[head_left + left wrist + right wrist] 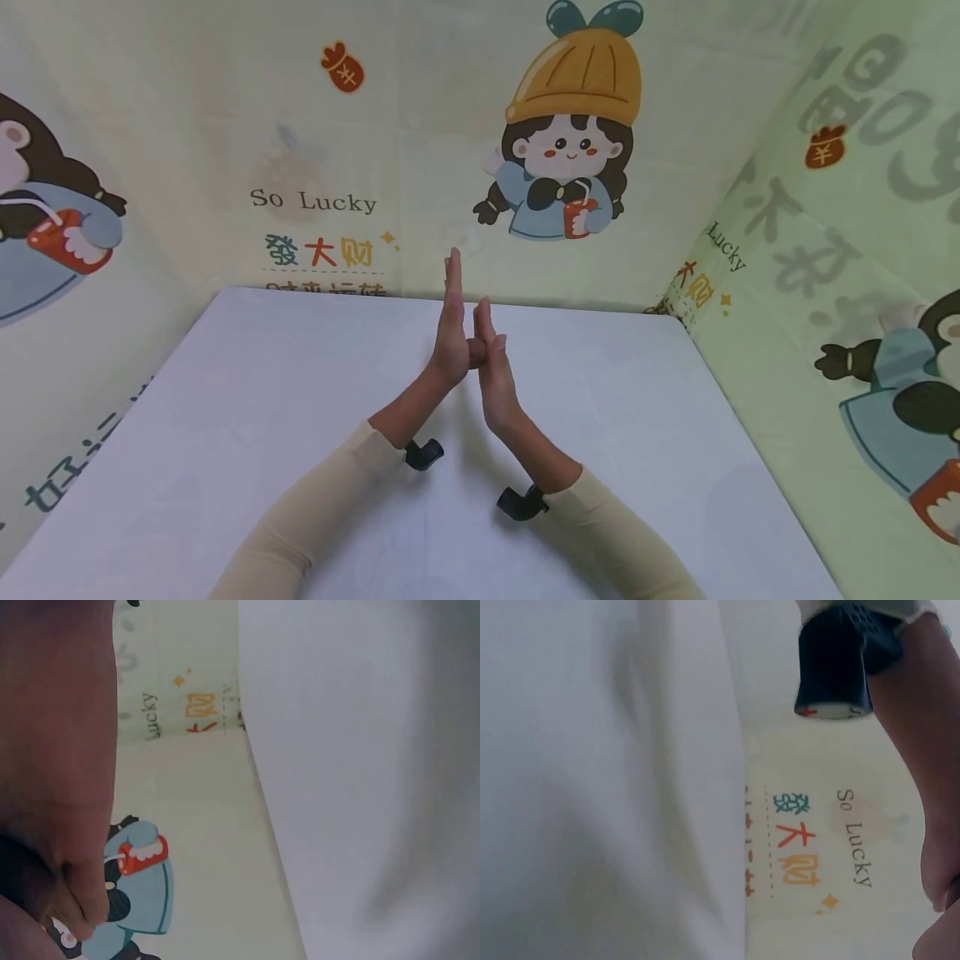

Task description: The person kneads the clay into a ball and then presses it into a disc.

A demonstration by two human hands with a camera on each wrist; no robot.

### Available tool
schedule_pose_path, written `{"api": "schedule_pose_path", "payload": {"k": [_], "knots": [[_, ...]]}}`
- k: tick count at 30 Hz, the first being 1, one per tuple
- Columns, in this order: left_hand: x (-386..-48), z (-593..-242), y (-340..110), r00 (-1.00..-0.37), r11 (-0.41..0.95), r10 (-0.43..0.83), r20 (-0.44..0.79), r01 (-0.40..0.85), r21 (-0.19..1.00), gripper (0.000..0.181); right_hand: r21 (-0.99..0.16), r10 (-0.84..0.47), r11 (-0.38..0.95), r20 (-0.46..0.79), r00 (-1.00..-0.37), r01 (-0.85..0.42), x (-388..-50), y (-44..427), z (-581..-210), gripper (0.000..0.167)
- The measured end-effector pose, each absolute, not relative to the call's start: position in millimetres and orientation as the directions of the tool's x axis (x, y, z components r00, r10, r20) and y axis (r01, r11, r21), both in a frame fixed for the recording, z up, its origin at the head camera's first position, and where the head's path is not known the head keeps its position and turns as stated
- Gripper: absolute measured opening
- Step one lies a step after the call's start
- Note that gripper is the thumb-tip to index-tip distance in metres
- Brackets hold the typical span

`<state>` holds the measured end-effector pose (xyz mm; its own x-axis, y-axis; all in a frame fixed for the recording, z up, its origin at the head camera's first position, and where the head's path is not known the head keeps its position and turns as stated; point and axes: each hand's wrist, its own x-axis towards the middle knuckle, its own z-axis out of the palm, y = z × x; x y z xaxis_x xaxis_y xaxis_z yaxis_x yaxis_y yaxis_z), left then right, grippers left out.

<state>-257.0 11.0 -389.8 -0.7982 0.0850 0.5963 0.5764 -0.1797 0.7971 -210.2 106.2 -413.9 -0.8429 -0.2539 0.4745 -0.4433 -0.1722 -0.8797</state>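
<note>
At frame centre, left hand (452,337) and right hand (497,377) meet, visible fingers straight, nothing seen gripped; uneven pressure might slide them apart.

They're rocking plain beige long sleeves (300,508), kinda wrinkling on the left one, and they're also wearing stubby, bent black wrist cams (522,503), one poking out by each cuff (573,493).

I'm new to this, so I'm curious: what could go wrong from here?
The left hand and right hand may partly hide each other from the head view. The wrist views catch hands only at one side, so contact could be missed. The right sleeve might slip over the dark wrist device.
</note>
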Motion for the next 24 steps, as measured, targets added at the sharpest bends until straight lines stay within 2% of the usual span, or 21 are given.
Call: {"api": "schedule_pose_path", "payload": {"k": [5, 12, 24], "knots": [[-267.4, -392.4, 4.6, -0.786, -0.143, 0.104, 0.610, 0.595, 0.791, 0.067, -0.881, -0.254, -0.144, 0.473, -0.844, -0.451, -204.8, 101.9, -415.6, 0.092], [-269.3, -401.0, 4.3, -0.803, -0.145, 0.196, 0.562, 0.543, 0.827, 0.066, -0.861, -0.219, -0.139, 0.508, -0.833, -0.489, -201.8, 99.9, -414.8, 0.079], [-251.5, -427.3, 16.1, -0.791, -0.205, 0.324, 0.519, 0.477, 0.855, 0.063, -0.834, -0.146, -0.080, 0.551, -0.821, -0.546, -212.6, 108.6, -405.5, 0.070]]}}
